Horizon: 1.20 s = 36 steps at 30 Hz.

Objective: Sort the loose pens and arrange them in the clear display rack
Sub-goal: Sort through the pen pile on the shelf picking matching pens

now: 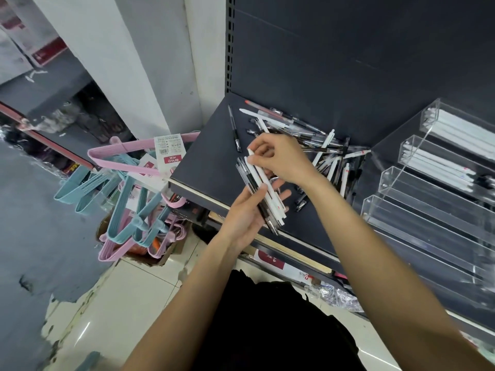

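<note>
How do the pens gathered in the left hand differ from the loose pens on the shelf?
The bundle of pens lies parallel, ends roughly aligned, gripped by the left hand while the right hand pinches one; the pile of loose pens lies crisscrossed on the dark shelf, untouched. Both mix white and clear-black barrels.

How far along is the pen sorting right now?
Partly done. The top two tiers of the clear rack already hold white pens; the lower tiers look empty. The left hand holds a small bundle of pens while the right hand adjusts it. A loose pile waits on the shelf.
</note>
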Tool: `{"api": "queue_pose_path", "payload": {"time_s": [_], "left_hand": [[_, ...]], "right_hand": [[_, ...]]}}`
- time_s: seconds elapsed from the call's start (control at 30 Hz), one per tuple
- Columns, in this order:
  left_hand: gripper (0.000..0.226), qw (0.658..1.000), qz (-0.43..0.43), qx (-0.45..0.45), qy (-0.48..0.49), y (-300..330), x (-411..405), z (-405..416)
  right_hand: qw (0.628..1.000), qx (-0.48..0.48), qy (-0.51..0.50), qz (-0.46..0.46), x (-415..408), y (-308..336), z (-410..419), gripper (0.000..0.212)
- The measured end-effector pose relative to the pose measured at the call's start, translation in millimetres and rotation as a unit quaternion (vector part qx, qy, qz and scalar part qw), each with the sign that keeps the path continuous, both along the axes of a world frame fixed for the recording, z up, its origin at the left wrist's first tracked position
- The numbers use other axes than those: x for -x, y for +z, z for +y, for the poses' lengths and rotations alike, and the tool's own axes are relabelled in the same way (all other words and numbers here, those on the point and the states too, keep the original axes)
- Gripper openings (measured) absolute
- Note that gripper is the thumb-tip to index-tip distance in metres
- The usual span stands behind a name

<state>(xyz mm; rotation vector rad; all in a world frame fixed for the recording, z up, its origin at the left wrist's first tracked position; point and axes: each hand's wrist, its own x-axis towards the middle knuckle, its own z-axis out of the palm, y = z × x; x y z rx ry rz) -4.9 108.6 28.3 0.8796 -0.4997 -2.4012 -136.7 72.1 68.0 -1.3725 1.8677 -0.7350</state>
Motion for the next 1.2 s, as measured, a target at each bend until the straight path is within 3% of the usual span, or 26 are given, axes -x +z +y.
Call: {"api": "queue_pose_path", "payload": {"time_s": [0.13,0.33,0.5,0.63,0.87,1.03,1.1,1.2], "left_hand": [[0.032,0.999,0.005,-0.019,0.039,-4.1,0.9,0.4],[0.022,0.978,0.053,-0.053,0.196,-4.4,-2.7,-12.9],[0.022,0.964,0.063,-0.033,0.257,-2.4,-1.9,-17.0],[0.022,0.963,0.057,-0.026,0.264,-2.9,-0.9,-16.8],[0.019,0.957,0.065,-0.023,0.282,-11.1,-16.3,-34.4],[0.017,0.979,0.017,0.008,0.203,-8.3,-14.7,-23.7],[0.019,0.98,0.016,0.002,0.198,-8.5,-14.8,-21.8],[0.022,0.991,-0.028,0.02,0.129,-8.5,-16.0,-20.5]], "right_hand": [[1.0,-0.007,0.008,-0.018,-4.9,5.5,4.5,0.025],[0.991,0.001,-0.129,-0.023,-10.6,0.4,66.2,0.024],[0.958,-0.05,-0.21,-0.188,-36.9,-16.0,92.4,0.024],[0.927,-0.028,-0.251,-0.278,-44.7,-15.5,92.0,0.02],[0.932,0.022,-0.27,-0.241,-24.6,-12.3,108.6,0.023],[0.847,0.137,-0.347,-0.378,-17.9,-1.7,92.7,0.022],[0.855,0.169,-0.35,-0.343,-9.9,4.9,86.8,0.024],[0.923,0.154,-0.272,-0.227,0.6,17.0,75.6,0.024]]}}
